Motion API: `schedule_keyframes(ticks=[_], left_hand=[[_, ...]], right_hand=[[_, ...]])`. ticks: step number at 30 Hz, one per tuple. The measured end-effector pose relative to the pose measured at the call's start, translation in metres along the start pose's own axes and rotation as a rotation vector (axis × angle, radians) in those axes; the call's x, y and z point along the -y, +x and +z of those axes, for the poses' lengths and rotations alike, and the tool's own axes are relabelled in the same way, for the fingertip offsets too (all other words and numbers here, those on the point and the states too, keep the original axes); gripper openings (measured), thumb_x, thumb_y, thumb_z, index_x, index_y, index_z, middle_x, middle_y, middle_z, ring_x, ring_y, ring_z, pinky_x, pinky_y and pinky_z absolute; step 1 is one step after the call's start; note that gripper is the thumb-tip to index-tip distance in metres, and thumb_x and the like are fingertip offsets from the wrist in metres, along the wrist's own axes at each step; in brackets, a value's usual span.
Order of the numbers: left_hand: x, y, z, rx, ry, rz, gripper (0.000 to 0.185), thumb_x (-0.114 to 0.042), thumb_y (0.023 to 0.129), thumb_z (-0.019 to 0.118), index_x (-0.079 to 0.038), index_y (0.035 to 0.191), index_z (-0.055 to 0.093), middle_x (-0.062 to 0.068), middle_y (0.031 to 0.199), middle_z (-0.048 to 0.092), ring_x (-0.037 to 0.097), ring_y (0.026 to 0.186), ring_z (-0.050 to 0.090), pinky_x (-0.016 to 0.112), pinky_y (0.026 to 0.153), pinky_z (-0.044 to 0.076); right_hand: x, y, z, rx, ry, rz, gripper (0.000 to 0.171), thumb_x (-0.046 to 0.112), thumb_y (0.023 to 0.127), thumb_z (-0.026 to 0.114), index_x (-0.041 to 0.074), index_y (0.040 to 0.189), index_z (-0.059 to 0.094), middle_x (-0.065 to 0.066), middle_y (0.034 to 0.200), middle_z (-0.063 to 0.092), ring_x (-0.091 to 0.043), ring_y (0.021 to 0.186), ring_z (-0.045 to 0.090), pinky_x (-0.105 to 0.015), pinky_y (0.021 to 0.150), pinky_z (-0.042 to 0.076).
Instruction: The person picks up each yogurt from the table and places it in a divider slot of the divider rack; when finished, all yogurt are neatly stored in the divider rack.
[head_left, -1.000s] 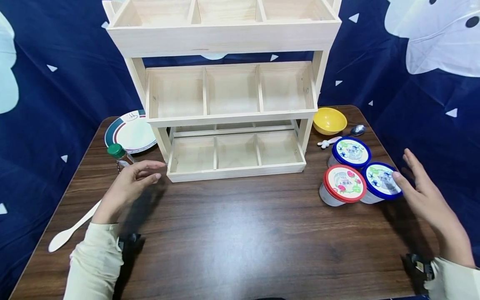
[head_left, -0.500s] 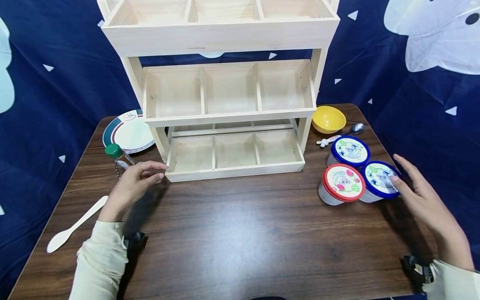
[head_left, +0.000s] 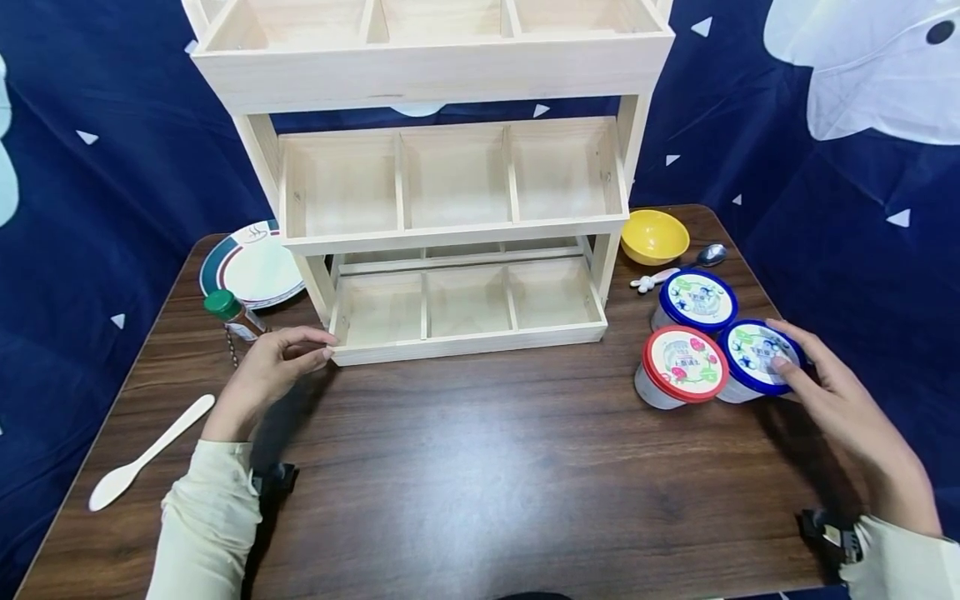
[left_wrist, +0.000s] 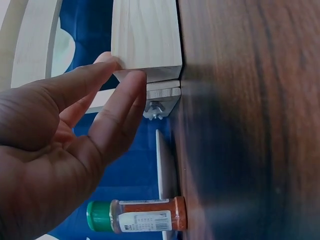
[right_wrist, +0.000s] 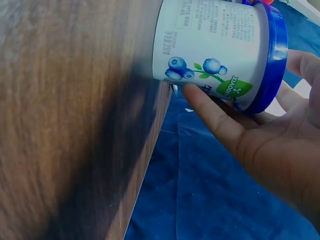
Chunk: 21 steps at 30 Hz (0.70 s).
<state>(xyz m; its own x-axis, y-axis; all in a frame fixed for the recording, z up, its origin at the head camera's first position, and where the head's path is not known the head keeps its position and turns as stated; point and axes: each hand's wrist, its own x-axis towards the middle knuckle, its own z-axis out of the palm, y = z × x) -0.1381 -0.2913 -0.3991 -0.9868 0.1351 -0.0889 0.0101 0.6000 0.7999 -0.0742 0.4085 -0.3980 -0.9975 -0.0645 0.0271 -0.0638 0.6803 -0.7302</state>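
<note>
My left hand [head_left: 273, 367] is at the front left corner of the wooden shelf's lowest tray [head_left: 468, 342]; its thumb and fingertips touch the corner [left_wrist: 150, 60] in the left wrist view. On the right, my right hand [head_left: 847, 400] is beside a blue-lidded tub [head_left: 750, 350] printed with blueberries [right_wrist: 215, 45]. Its thumb lies over the lid and the other fingers, fairly straight, run along the tub's outer side. That tub stands on the table against a red-lidded tub [head_left: 682, 367] and a second blue-lidded tub [head_left: 697, 296].
Behind the tubs are a yellow bowl [head_left: 654, 237], a metal spoon [head_left: 710, 255] and a rabbit-ended handle [head_left: 648, 282]. Left of the shelf stand plates [head_left: 258, 267] and a green-capped spice jar [head_left: 232, 312]. A white spoon [head_left: 150, 454] lies on the table [head_left: 480, 483] at left.
My right hand has moved in closer around the nearest blue-lidded tub. My left hand has shifted slightly right, onto the tray's corner. The tubs have stayed in place.
</note>
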Motion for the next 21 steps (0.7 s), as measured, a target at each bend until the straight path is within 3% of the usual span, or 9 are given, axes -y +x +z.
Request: schedule_keyframes(ticks=[4,10,15,21], left_hand=[[0.003,0.001,0.000,-0.009,-0.017,-0.002,0.027,-0.011,0.108,0.070,0.003,0.130,0.074,0.016,0.128,0.070,0.002,0.094,0.059,0.017,0.074,0.053],[0.003,0.000,0.000,-0.005,-0.021,-0.037,0.029,-0.016,0.107,0.073,0.001,0.131,0.075,0.009,0.124,0.071,0.004,0.097,0.058,0.017,0.074,0.051],[0.004,0.000,0.002,0.001,-0.075,-0.054,0.031,-0.014,0.107,0.072,0.004,0.133,0.073,0.015,0.129,0.070,-0.002,0.100,0.063,0.015,0.081,0.058],[0.004,-0.001,0.004,0.018,-0.210,-0.090,0.032,-0.003,0.108,0.067,0.013,0.136,0.066,0.025,0.132,0.067,0.002,0.098,0.072,0.024,0.085,0.065]], right_hand=[[-0.002,0.000,0.000,0.007,0.031,-0.006,0.054,0.016,0.118,0.046,0.017,0.171,0.034,-0.026,0.161,0.027,0.002,0.113,0.042,-0.005,0.076,0.053],[-0.005,-0.001,0.002,0.009,0.062,0.024,0.050,0.015,0.117,0.047,0.019,0.167,0.042,-0.022,0.163,0.028,0.003,0.108,0.049,-0.010,0.075,0.058],[-0.009,0.000,0.004,0.010,0.085,0.032,0.049,0.016,0.117,0.048,0.023,0.166,0.043,-0.018,0.146,0.035,0.002,0.104,0.054,-0.014,0.073,0.061],[-0.014,0.000,0.006,0.043,0.121,0.028,0.051,0.015,0.118,0.044,0.027,0.167,0.038,-0.014,0.145,0.033,0.006,0.104,0.052,-0.014,0.074,0.061]])
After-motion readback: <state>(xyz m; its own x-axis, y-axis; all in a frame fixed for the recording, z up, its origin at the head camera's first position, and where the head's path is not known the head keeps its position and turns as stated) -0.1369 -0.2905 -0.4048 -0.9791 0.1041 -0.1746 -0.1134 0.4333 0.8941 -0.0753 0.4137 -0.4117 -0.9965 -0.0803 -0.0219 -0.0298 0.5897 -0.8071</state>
